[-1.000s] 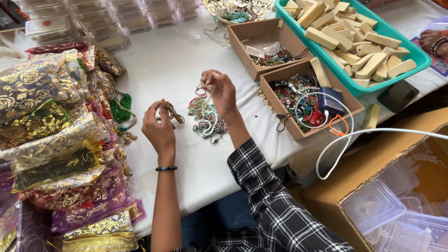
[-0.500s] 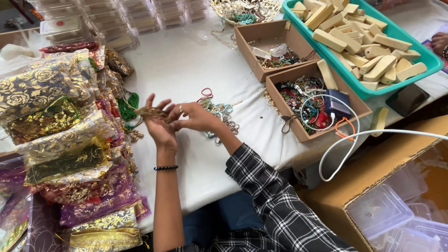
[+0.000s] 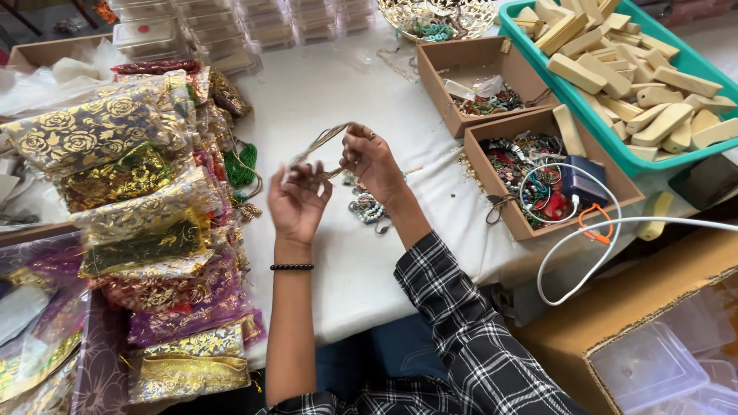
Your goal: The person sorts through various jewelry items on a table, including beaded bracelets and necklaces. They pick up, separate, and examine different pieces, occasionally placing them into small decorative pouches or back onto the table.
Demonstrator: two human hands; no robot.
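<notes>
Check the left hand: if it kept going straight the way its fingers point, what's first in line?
Probably the thin tan cord bundle strung just above the left hand; beyond it lies bare white tablecloth. Depth is unclear.
</notes>
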